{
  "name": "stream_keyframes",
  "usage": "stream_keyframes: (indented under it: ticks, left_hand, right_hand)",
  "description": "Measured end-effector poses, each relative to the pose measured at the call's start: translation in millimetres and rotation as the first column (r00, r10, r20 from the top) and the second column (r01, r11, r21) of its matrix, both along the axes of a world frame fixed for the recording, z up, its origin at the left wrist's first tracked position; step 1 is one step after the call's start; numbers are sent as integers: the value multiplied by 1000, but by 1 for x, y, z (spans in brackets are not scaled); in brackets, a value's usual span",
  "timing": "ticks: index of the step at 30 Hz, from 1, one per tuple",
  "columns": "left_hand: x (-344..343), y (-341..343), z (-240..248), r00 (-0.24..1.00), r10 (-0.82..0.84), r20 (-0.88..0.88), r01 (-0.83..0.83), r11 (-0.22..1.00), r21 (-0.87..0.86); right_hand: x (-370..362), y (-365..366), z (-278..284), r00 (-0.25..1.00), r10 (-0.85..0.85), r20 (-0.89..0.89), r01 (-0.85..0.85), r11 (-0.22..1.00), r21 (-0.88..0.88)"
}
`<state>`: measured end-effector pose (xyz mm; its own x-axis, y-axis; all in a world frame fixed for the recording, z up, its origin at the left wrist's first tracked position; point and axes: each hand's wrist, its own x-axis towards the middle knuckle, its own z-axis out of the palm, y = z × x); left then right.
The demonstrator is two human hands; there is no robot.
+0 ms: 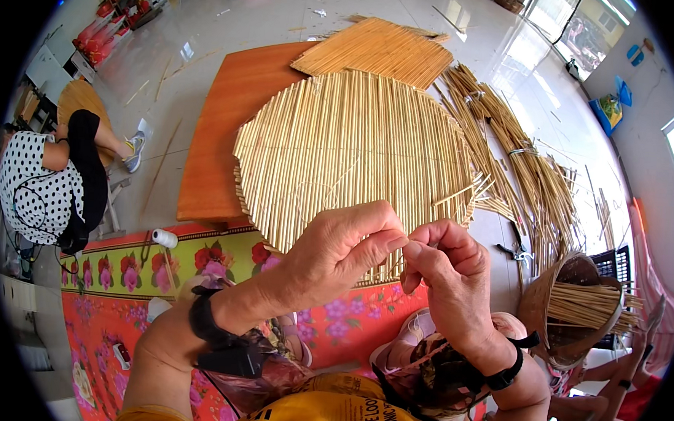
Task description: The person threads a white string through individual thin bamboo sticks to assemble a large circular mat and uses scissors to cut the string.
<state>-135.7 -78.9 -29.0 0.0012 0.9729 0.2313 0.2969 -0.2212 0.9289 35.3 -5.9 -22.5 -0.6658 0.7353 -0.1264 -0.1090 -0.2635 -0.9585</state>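
My left hand and my right hand meet at the fingertips above the near part of a round mat of straw-coloured stalks. Both are closed in a pinch, thumbs against forefingers. Whatever they pinch is too fine to make out. A thin pale thread lies in loose loops on the mat just beyond my left hand. Some short loose stalks stick out at the mat's right edge. The mat rests on an orange-brown wooden board.
A second stalk mat lies behind. Long stalk bundles cover the floor at right, near pliers and a basket of stalks. A white thread spool stands on the flowered cloth. Another person sits at left.
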Motion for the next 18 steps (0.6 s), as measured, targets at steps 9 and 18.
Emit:
stream_keyframes:
  ticks: [9, 18]
  left_hand:
    - [-1, -2, 2, 986, -31, 165, 44, 996, -78]
    - [-5, 5, -6, 875, -3, 485, 48, 996, -80]
  right_hand:
    - [-4, 2, 4, 996, 6, 93, 0, 998, -61]
    - [-3, 4, 5, 994, -108, 0, 108, 994, -34]
